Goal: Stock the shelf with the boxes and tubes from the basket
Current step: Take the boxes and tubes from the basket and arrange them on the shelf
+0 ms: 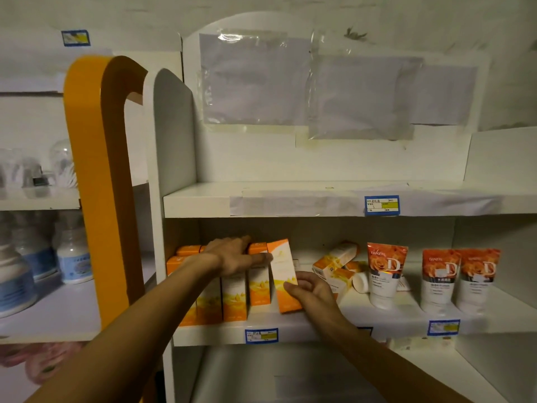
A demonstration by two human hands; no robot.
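Right hand (312,290) grips a tilted orange-and-white carton (283,271) on the white middle shelf (319,327); left hand (235,255), fingers extended, rests on the upright orange cartons (235,298) beside it.

Dim, kinda yellowish light here. White wall (377,13) up top with taped plastic sheets (255,82) in the middle, and an orange post (96,170) on the left of the frame.

Both hands (232,257) steady box (286,274) — shelf (319,324).
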